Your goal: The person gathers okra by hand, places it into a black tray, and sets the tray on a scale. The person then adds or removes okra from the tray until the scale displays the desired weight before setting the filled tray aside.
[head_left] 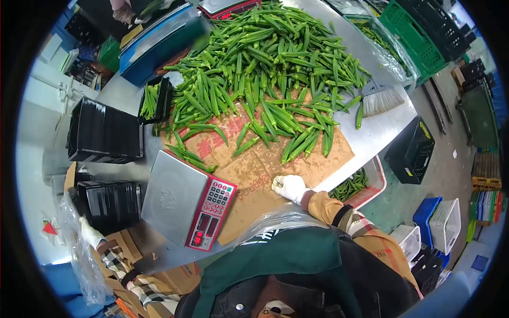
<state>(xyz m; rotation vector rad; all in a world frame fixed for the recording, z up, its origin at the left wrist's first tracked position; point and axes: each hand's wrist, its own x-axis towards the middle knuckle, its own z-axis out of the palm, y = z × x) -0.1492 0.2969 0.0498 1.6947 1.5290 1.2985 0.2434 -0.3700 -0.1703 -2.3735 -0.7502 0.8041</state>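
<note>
**Okra heaped on a steel table, gloved hands at the near edge**

Okra [265, 69] lies in a broad green pile at twelve o'clock, spilling from the metal table [376, 132] onto a sheet of cardboard [254, 169] spread over the near half. The right hand [289, 186], in a white glove, rests on the near edge of that cardboard at about five o'clock from the pile. Its fingers are curled under into a loose fist, and nothing shows inside it.

At nine o'clock from this hand, just beside it, stands a weighing scale [185, 204] with a bare steel pan and a red keypad; a few pods lie at its far corner.

The left hand [90, 233], also gloved in white, sits low at eight o'clock, against a clear plastic bag [85, 265]. Whether it grips the film I cannot tell.

Stacks of black trays [106, 130] stand at nine to ten o'clock, and one tray [154, 100] beside the pile holds pods. A brush [382, 98] lies at two o'clock near the table's edge. Below that edge, at four o'clock, a red bin [371, 185] holds more pods. At eleven o'clock another person's hand [124, 13] shows by a blue box [159, 37].
</note>
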